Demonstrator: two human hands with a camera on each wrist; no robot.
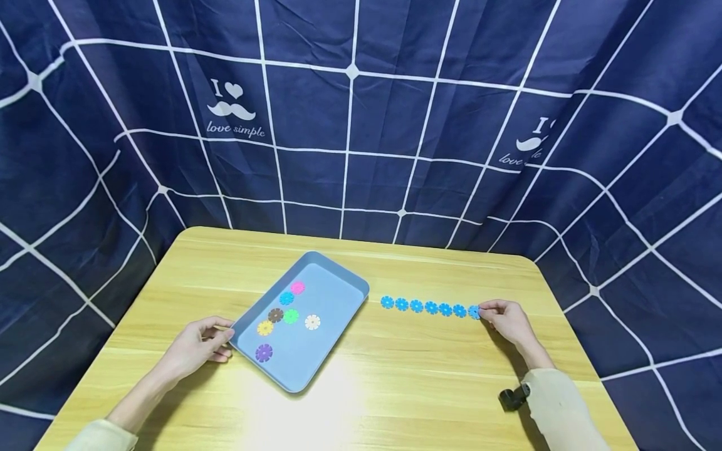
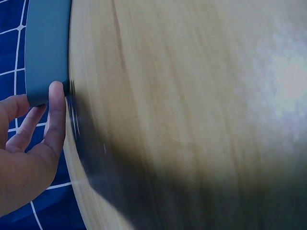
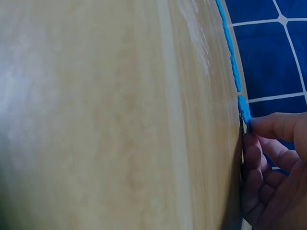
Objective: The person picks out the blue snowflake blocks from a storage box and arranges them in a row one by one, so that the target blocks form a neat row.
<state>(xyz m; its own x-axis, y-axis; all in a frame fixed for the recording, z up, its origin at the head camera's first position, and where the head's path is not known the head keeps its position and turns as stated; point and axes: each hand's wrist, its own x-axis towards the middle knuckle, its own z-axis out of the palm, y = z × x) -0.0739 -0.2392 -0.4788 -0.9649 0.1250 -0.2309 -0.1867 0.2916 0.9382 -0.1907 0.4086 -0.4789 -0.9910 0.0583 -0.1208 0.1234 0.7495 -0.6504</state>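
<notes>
At the left, my left hand grips the near-left corner of a blue-grey tray. In the left wrist view, thumb and fingers of the left hand lie on either side of the tray's corner. Toward the right, my right hand pinches a blue notched plastic disc between thumb and fingertips. That disc stands at the right end of a row of several like blue discs. Seen from the right wrist, the pinched disc tilts slightly off the tabletop.
Inside the tray lie loose notched discs: pink, blue, brown, green, yellow, white and purple. A wooden table carries everything. Dark blue curtain surrounds its far side and both flanks.
</notes>
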